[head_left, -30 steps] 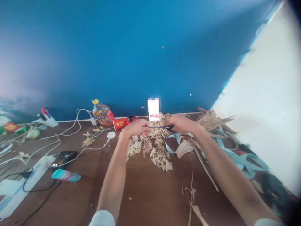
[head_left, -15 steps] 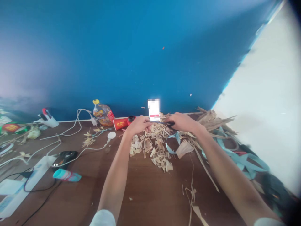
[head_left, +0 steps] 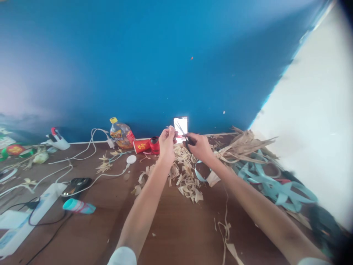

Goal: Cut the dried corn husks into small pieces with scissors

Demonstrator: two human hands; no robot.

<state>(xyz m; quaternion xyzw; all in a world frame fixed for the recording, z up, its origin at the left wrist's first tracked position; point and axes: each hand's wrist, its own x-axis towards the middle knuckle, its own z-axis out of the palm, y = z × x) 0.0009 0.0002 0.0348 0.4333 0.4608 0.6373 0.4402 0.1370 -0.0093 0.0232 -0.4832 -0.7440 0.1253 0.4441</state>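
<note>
My right hand is wrapped round the black handles of a pair of scissors. Their slim blades point up and to the left, apart at the tips, across a lit phone propped against the blue wall. Just left of the blades, my left hand is closed in a pinch with the fingers upward. Whatever it may hold is too small to make out. Beneath both hands lies a heap of dry, straw-coloured husk scraps, partly covered by my left forearm.
Dry husks and tangled pale-blue ribbon lie to the right. On the left are a bottle, a red paper cup, a white cable with a round charger, a power strip and a turquoise roll.
My left hand has risen and shifted slightly right, its fingers now upward. The scissors have swung from nearly level to pointing up-left, while my right hand moved slightly left.
</note>
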